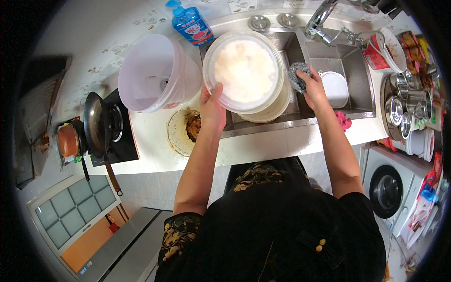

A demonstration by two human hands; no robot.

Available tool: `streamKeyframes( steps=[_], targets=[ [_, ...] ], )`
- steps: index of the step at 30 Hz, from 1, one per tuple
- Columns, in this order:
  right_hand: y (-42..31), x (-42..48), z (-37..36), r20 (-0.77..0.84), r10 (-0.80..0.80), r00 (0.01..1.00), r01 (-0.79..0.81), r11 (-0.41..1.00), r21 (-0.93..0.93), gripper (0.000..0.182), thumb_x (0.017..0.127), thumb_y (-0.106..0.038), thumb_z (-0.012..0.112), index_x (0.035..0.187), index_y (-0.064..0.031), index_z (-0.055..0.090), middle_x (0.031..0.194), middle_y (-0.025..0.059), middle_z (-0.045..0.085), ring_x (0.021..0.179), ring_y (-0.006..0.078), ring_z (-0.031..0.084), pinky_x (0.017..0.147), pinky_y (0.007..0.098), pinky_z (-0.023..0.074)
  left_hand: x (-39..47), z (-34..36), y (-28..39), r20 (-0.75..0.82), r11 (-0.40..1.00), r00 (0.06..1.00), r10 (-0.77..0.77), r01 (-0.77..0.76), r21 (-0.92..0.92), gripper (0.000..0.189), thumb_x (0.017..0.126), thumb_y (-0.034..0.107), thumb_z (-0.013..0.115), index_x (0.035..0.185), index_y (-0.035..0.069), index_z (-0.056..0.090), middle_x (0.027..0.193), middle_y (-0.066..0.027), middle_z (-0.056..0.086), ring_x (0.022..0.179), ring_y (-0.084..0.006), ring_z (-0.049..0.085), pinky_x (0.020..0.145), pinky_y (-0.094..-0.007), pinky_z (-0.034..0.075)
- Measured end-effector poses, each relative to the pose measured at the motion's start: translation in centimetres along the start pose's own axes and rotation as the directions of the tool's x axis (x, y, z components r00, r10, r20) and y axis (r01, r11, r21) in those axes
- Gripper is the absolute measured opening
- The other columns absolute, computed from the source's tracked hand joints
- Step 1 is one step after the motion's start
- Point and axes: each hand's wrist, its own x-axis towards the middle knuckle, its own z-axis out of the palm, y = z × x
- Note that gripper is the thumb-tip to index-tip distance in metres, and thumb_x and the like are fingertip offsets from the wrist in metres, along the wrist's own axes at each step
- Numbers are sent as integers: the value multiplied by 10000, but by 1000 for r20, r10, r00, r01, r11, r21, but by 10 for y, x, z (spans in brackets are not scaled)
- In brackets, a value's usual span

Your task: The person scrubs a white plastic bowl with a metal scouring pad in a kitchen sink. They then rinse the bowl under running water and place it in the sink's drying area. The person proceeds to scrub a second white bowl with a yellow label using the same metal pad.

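My left hand grips the near-left rim of a round, translucent plastic tub with pale, foamy-looking contents. The tub is over the left basin of a steel double sink. Beneath it, partly covered, is another round pale plastic container. In my right hand is a steel wool scourer, just right of the tub's rim. A white round lid or container lies in the right basin, partly behind my right wrist.
Left of the sink are a large translucent bucket, a blue soap bottle and a food-smeared tub. A wok stands by the hob. The faucet rises behind the sink; a pink cloth lies on its front edge. Steel pots stand right.
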Motion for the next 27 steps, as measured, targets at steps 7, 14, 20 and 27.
streamKeyframes(
  steps=[7, 14, 20, 27],
  targets=[
    [-7, -15, 20, 290, -300, 909, 398, 834, -383, 215, 841, -77, 656, 1040, -12, 605, 1049, 55, 575, 940, 141, 552, 839, 269, 440, 0, 3, -3, 54, 994, 992, 112, -112, -4, 323, 931, 98, 549, 1243, 29, 499, 1234, -93, 558, 1153, -198, 522, 1010, -339, 405],
    [4, -25, 27, 487, -591, 644, 722, 257, -642, 213, 761, -33, 688, 969, -25, 643, 1022, 78, 546, 966, 240, 518, 881, 311, 404, -3, 16, 4, 105, 941, 945, 309, -320, 113, 318, 946, 186, 559, 1210, 10, 534, 1129, -47, 598, 1022, -98, 527, 915, -256, 398],
    [15, -33, 33, 498, -547, 672, 665, 150, -732, 230, 735, -53, 689, 960, -35, 641, 884, 104, 532, 890, 310, 492, 824, 383, 389, -8, 29, 13, 124, 857, 884, 450, -467, 216, 288, 943, 199, 564, 1158, 8, 549, 1060, -38, 604, 949, -92, 533, 857, -240, 419],
    [28, -25, 41, 191, 146, 971, -164, 983, 81, 261, 920, -154, 584, 1123, 4, 542, 1070, 97, 615, 875, 199, 634, 772, 341, 533, -15, 40, 14, 150, 806, 877, 456, -479, 348, 328, 948, 203, 552, 1211, 10, 521, 1140, -69, 594, 1038, -123, 528, 918, -268, 396]
  ],
)
